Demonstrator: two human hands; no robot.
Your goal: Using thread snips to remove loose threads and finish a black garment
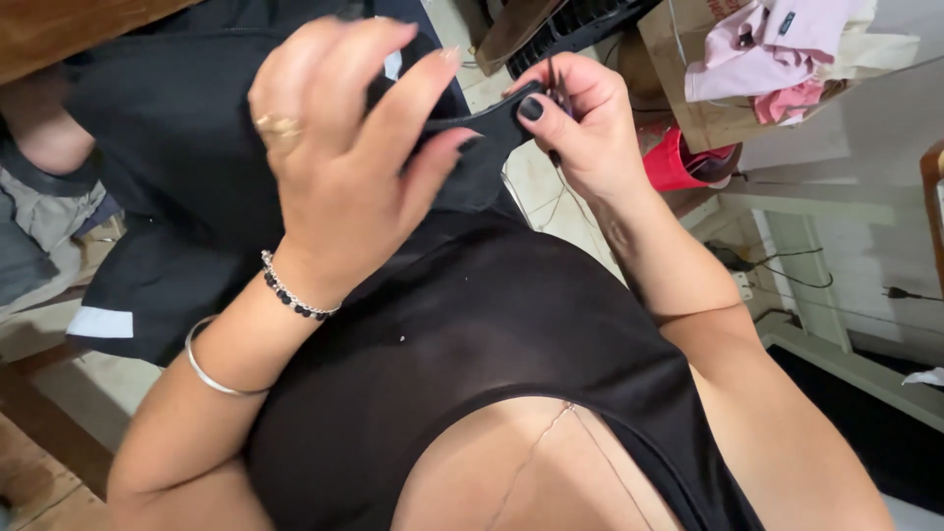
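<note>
Counting what is shown, two hands are seen, one black garment, one ring, two bracelets, one red container and one cardboard box holding a few pink and cream cloths.

A narrow strip of the black garment is held stretched between the two hands, up near the top middle of the view and well above the lap. The garment is plain black, matte and soft-looking. It hangs in loose folds down to the left, where a small pale rectangular tag is seen on one lower edge. The strip between the hands is pulled fairly taut and is thin compared with the rest of the cloth.

The left hand is raised with its back toward the camera, and its fingers are curled together onto the near end of the strip. A gold ring is worn on one finger; a black beaded bracelet is worn at the wrist and a thin silver bangle further down the forearm.

The right hand is closed on the far end of the strip, which is pinched between the thumb, its nail painted black, and the fingers. Whether something thin and dark is also held in that hand cannot be told.

Beyond the right hand, the red container is seen beside the cardboard box, with the pink cloths piled on top. A white wooden frame and a dark cable are seen at the right.
</note>
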